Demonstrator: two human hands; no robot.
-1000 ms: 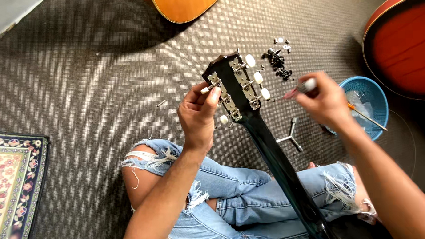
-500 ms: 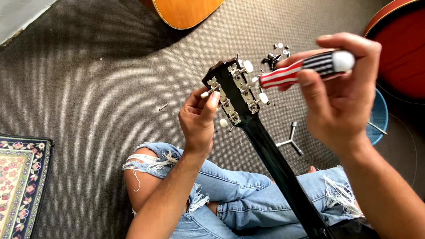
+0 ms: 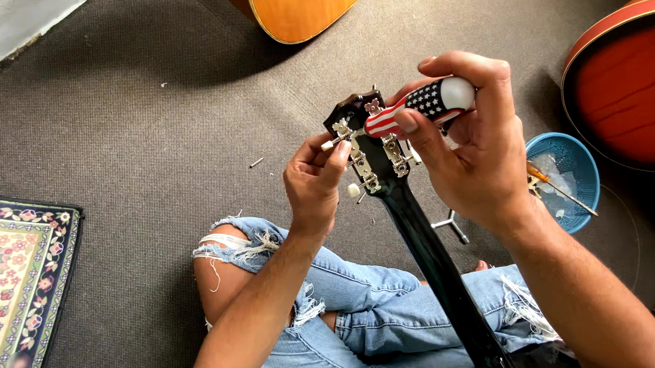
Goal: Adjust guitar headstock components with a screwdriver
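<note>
**Screwdriver brought down onto guitar headstock**

A person seated cross-legged on grey carpet (image 3: pixel 144 125) worked on the black headstock (image 3: pixel 373 150) of a guitar, its dark neck (image 3: pixel 436 267) running down between knees in torn blue jeans (image 3: pixel 361 313). A second earlier the right hand (image 3: pixel 479 153) had been out beside the headstock, near the small blue plastic basket (image 3: pixel 581 171); half a second earlier it had lifted clear with the tool. Now it had swung in over the headstock, fingers wrapped closed around the red, white and blue striped screwdriver handle (image 3: pixel 419 108), the shaft end hidden among the metal tuning machines (image 3: pixel 363 164), so contact with a screw could not be confirmed. The left hand (image 3: pixel 317 184) had kept its place throughout, thumb and forefinger pinched shut on a white tuner button (image 3: pixel 329 143) at the headstock's left edge. The shift suggested work on the tuners was resuming. An orange acoustic guitar body (image 3: pixel 296 11) lay above, a red-brown guitar body (image 3: pixel 622 94) at right, a patterned rug (image 3: pixel 22 282) at left.
</note>
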